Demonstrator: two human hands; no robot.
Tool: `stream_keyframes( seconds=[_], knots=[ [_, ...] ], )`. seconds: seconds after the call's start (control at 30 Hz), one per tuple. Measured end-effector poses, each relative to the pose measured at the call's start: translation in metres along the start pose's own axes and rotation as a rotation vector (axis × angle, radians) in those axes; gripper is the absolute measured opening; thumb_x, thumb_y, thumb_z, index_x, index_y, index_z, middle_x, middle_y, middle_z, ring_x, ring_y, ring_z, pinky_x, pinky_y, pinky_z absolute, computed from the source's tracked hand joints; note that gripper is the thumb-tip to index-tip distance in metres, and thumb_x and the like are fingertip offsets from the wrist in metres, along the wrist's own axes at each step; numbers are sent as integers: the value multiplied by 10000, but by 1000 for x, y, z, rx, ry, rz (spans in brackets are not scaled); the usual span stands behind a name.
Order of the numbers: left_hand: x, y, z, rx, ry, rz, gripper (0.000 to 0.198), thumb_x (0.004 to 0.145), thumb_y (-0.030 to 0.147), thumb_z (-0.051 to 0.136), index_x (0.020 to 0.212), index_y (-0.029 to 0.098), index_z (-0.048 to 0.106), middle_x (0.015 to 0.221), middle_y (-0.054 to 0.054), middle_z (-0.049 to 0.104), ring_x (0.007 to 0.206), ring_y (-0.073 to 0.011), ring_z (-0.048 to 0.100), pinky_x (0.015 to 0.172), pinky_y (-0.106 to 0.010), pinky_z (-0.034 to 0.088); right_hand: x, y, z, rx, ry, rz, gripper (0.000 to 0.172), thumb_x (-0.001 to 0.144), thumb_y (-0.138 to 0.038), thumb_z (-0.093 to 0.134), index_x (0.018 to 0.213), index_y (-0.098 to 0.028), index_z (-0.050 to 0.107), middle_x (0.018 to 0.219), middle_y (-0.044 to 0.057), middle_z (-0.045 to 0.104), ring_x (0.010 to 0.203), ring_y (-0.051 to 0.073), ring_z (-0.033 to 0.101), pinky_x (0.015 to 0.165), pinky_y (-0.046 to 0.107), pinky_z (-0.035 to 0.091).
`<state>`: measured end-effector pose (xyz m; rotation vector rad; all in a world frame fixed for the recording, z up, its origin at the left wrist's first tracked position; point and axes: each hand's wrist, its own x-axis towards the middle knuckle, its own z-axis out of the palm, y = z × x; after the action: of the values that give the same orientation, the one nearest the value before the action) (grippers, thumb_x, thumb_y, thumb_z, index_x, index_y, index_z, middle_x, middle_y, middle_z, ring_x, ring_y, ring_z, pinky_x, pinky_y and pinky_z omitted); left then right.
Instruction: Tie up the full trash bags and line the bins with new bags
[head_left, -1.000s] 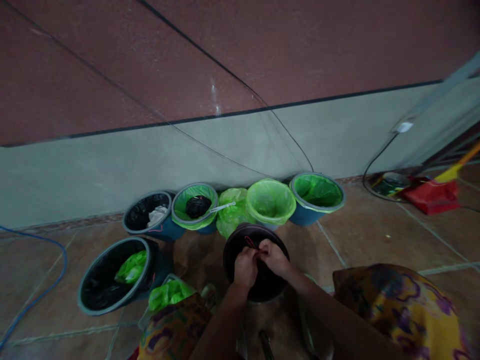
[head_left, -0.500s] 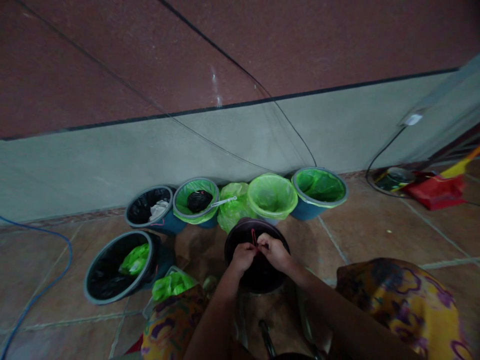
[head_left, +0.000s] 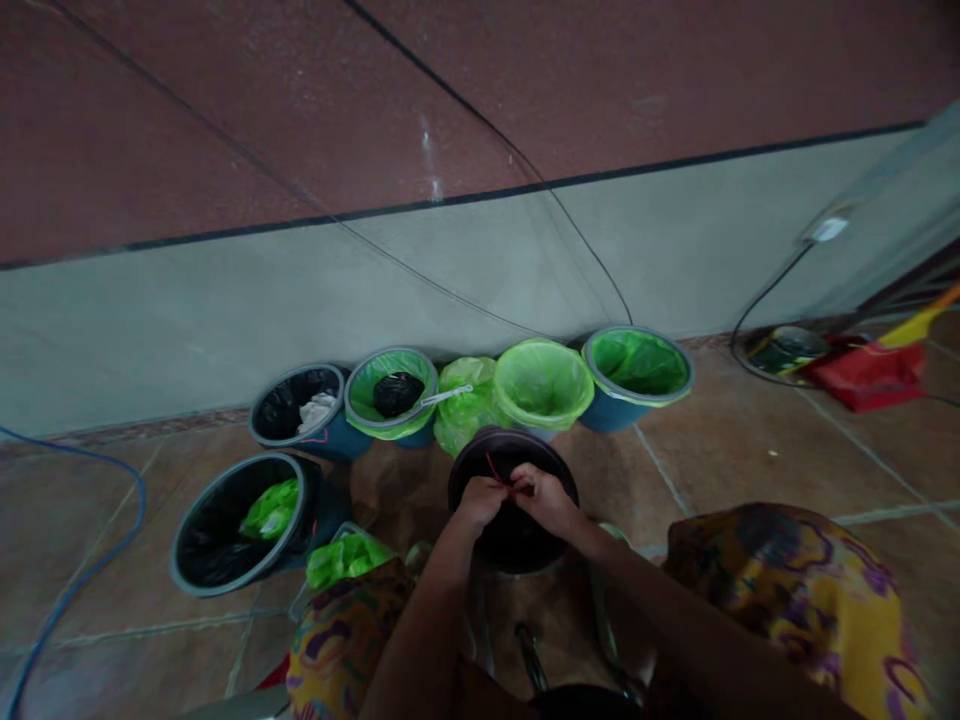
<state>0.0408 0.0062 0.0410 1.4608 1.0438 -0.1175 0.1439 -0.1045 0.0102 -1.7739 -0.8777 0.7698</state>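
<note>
Over a dark round bucket (head_left: 517,552) my left hand (head_left: 481,503) and my right hand (head_left: 545,502) meet close together. Both have their fingers pinched on a thin red string (head_left: 493,466), whose end sticks up past my left fingers. Whether the string is tied to anything cannot be made out, as the fingers hide its lower part and the bucket is dark inside. My forearms reach forward between my knees, which are covered in patterned yellow cloth (head_left: 817,590).
Along the wall stand a black-lined bin (head_left: 300,380), a green-lined bin (head_left: 397,360) with tongs (head_left: 446,395), a pale green-lined bin (head_left: 544,385) and a blue bin (head_left: 619,412). Another black-lined bin (head_left: 225,570) tilts at left. A blue hose (head_left: 112,545) and red dustpan (head_left: 870,375) lie farther out.
The red string's loose end has gone from upright to leaning left. Both hands stay pinched over the bucket with small finger movements. The view has shifted slightly.
</note>
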Motion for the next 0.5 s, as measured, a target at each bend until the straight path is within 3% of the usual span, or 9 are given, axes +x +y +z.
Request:
stream_keyframes(
  seconds=[0.17, 0.3, 0.4, 0.5],
  knots=[
    [-6, 4, -6, -257, -174, -138, 130, 641, 199, 678, 636, 163, 554, 487, 111, 345, 434, -34, 264, 474, -206, 133, 0, 3, 1, -43, 57, -32, 175, 691, -172, 546, 848, -222, 603, 786, 3, 679, 756, 170, 647, 725, 292, 499],
    [-8, 5, -13, -402, -305, -206, 174, 580, 198, 711, 687, 152, 583, 536, 101, 421, 448, -16, 265, 470, -183, 158, -2, 1, -2, -24, 44, -96, 93, 747, -206, 515, 803, -232, 585, 780, 3, 670, 765, 166, 640, 724, 288, 493],
    [-9, 4, -13, -427, -340, -189, 159, 574, 181, 695, 708, 150, 614, 538, 97, 434, 457, -18, 301, 477, -177, 205, -5, 0, -6, -2, 3, -112, 86, 777, -217, 501, 805, -233, 581, 754, -6, 663, 741, 163, 636, 721, 291, 493],
    [-9, 4, -10, -381, -294, -155, 122, 610, 191, 693, 694, 149, 614, 528, 90, 438, 462, -26, 333, 489, -185, 256, -9, 0, -10, -7, -31, -115, 96, 793, -221, 511, 822, -232, 602, 772, -5, 674, 774, 165, 641, 748, 296, 500]
  ],
)
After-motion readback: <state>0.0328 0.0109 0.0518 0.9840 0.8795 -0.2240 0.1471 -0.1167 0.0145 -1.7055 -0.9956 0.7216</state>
